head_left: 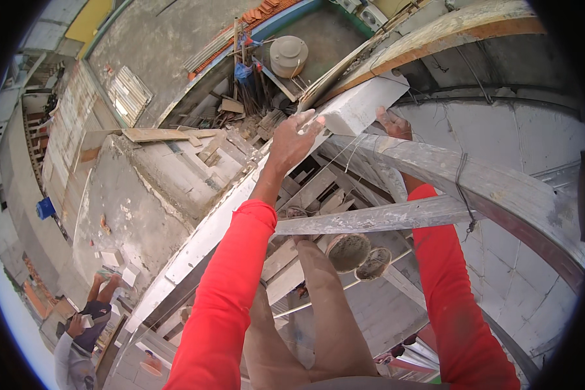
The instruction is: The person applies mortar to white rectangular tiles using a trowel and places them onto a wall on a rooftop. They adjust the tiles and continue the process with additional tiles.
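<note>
A white, light concrete block point(356, 112) sits at the top of the narrow white wall, under a curved wooden board. My left hand point(294, 140) is at its near left end, with dusty fingertips against the edge. On the block's other side, my right hand point(395, 123) rests its fingers on the face, so the block lies between both hands. The right wrist is partly hidden behind a grey wooden beam point(435, 166). A second beam point(377, 216) crosses below, between my forearms. The long white wall top point(208, 231) runs down to the left.
Two buckets point(348, 252) of grey mortar stand below near my legs. Thin wires hang about the beams. At lower left a person point(84, 338) holds a pale block. Far below are a round tank point(288, 56), scrap wood and a concrete roof point(120, 208).
</note>
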Motion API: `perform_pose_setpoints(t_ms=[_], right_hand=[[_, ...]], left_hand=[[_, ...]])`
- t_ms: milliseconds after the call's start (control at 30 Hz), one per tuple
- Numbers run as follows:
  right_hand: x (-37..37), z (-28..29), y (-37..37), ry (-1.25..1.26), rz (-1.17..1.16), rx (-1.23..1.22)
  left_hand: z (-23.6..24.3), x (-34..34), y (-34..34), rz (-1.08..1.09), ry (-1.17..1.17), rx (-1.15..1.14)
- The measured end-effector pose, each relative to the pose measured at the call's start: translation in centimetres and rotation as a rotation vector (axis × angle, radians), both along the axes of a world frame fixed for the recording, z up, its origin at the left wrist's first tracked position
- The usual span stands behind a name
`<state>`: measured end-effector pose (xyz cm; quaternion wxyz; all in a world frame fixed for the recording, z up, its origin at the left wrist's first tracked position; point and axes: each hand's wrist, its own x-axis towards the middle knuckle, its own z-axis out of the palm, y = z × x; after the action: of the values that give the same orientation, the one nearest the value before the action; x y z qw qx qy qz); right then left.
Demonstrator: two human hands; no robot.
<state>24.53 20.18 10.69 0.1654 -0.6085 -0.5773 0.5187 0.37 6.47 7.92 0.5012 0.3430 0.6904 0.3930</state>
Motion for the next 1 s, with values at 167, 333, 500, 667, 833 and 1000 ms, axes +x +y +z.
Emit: perform_pose_setpoints(t_ms=[167,333,500,667,833,1000], right_hand=[[0.2,0.3,0.3,0.055,0.047,-0.049],[0.2,-0.9,0.4,0.203,-0.020,-0.045],[1.3,-1.2,1.2,0.070,0.125,-0.053],[0.8,0.1,1.6,-0.072,0.154,0.011],[1.2,-0.2,0.3,0.026,0.047,-0.056],[1.9,-4.5,1.1,0.134,0.112,0.272]], left_hand=[[1.8,2.7,3.7,-0.130,0.110,0.020],[3.0,3.3,4.7,-0.116,0.089,0.047],[2.2,3.4,4.8,-0.142,0.120,0.074],[1.0,3.7,5.1,-0.165,0.223,0.085],[2.2,2.6,5.8,-0.320,0.362,-0.052],[7.7,0.9,0.7,-0.244,0.250,-0.017]])
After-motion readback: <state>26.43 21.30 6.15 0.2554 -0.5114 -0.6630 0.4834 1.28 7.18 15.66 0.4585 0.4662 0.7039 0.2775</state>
